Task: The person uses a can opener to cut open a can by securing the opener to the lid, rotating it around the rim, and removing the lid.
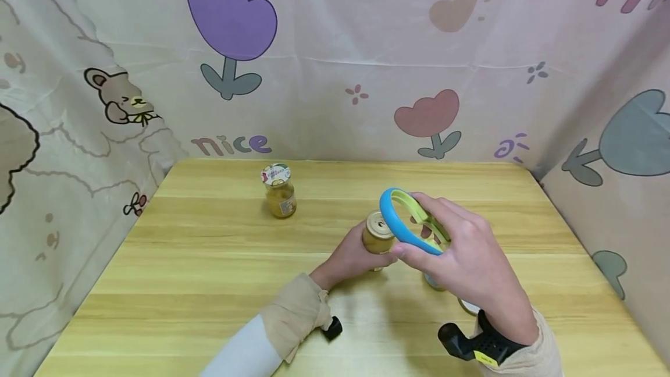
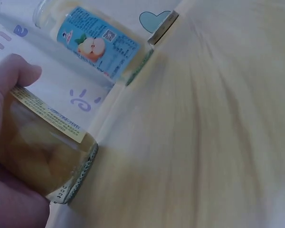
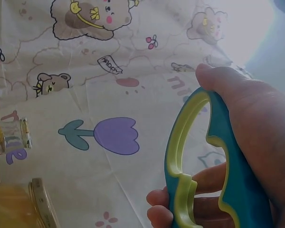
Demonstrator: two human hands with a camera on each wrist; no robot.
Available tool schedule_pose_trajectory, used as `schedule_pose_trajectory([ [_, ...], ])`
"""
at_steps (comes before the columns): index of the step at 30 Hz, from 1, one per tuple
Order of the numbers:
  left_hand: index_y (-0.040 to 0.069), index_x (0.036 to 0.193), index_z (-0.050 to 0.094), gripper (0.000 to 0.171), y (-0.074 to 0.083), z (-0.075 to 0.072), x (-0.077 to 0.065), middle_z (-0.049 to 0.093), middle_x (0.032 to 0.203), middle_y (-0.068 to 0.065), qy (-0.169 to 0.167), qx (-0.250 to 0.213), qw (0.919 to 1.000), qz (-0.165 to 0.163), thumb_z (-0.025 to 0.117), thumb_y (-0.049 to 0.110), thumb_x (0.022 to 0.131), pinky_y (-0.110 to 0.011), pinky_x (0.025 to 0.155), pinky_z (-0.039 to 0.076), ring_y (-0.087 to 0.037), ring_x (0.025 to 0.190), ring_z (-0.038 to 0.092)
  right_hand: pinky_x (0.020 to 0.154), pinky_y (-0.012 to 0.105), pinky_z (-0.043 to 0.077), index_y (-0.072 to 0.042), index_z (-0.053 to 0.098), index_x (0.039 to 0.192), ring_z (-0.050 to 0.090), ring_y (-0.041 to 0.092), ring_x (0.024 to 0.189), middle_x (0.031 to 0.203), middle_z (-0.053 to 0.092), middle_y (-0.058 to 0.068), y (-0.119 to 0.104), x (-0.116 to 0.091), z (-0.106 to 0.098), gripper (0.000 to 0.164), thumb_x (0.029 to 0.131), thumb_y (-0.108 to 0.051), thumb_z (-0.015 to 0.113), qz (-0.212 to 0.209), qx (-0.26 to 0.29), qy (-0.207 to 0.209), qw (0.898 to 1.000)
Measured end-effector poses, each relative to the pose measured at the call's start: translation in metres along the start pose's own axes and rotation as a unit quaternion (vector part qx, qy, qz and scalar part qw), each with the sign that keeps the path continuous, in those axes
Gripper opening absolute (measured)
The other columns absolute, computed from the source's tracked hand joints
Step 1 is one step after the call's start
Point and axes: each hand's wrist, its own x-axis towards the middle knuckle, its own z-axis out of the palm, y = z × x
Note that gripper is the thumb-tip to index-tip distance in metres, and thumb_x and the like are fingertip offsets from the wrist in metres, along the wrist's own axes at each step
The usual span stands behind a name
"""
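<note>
My left hand grips a glass jar of yellowish fruit round its side. The jar stands upright, its gold lid facing up and its base at the tabletop in the left wrist view. My right hand holds a blue and green jar opener, a ring with a notched inner edge, between thumb and fingers. In the head view the opener is tilted above and right of the lid, overlapping its edge. In the right wrist view the ring's opening has no lid inside.
A second jar with a blue fruit label stands to the right, mostly hidden under my right hand in the head view. A round lid lies near my right wrist. A third jar with a printed lid stands farther back, left.
</note>
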Motion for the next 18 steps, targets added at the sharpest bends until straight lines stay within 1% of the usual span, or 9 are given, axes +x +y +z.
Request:
schedule_pose_trajectory([
  [7, 0.028, 0.131, 0.051, 0.057, 0.001, 0.011, 0.003, 0.065, 0.117, 0.001, -0.012, -0.021, 0.9996, 0.017, 0.079, 0.020, 0.082, -0.029, 0.090, 0.055, -0.010, 0.102, 0.065, 0.062, 0.023, 0.048, -0.017, 0.060, 0.133, 0.057, 0.010, 0.075, 0.094, 0.067, -0.004, 0.000, 0.000, -0.001, 0.071, 0.072, -0.044, 0.084, 0.005, -0.005, -0.005, 1.000],
  [14, 0.027, 0.130, 0.051, 0.058, 0.001, 0.016, 0.003, 0.064, 0.116, 0.002, -0.013, -0.010, 0.9996, 0.023, 0.080, 0.019, 0.081, -0.027, 0.090, 0.054, -0.007, 0.101, 0.063, 0.063, 0.024, 0.049, -0.018, 0.060, 0.133, 0.059, 0.010, 0.078, 0.099, 0.069, -0.001, -0.001, 0.000, -0.001, 0.070, 0.072, -0.044, 0.084, 0.007, -0.001, -0.011, 1.000],
  [18, 0.026, 0.132, 0.049, 0.058, 0.003, 0.016, 0.002, 0.064, 0.116, 0.002, -0.029, -0.007, 0.9993, 0.025, 0.079, 0.019, 0.082, -0.027, 0.089, 0.054, -0.007, 0.100, 0.063, 0.061, 0.023, 0.049, -0.017, 0.060, 0.133, 0.060, 0.012, 0.078, 0.100, 0.069, 0.000, 0.000, -0.001, -0.002, 0.070, 0.073, -0.044, 0.083, 0.012, 0.002, -0.015, 1.000],
])
